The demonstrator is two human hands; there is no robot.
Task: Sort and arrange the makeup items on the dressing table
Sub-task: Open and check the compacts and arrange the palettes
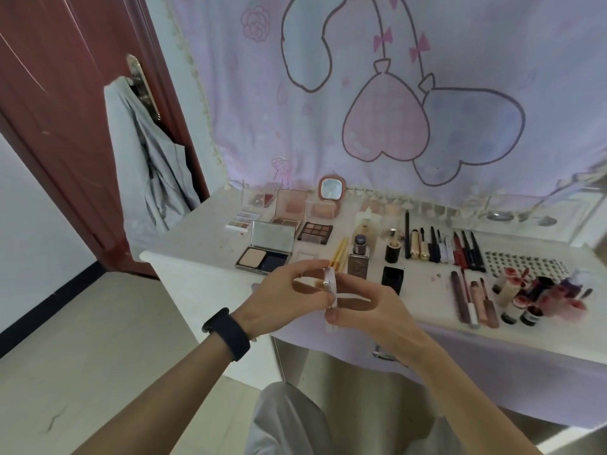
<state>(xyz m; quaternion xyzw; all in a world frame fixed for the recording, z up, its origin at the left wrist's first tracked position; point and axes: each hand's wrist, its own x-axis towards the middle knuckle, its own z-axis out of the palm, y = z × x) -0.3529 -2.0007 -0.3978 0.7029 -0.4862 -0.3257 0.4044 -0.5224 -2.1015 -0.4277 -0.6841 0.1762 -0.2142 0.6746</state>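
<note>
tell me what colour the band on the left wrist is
The wristband is black; the head view shows it best.

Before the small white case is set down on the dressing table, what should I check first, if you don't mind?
1. Grip on the white case by left hand and right hand: ok.
2. Case closed: cannot tell, seen edge-on.
3. Bare spot on the dressing table left of the powder compact: ok.
4. Nearby foundation bottle upright: ok.
</note>
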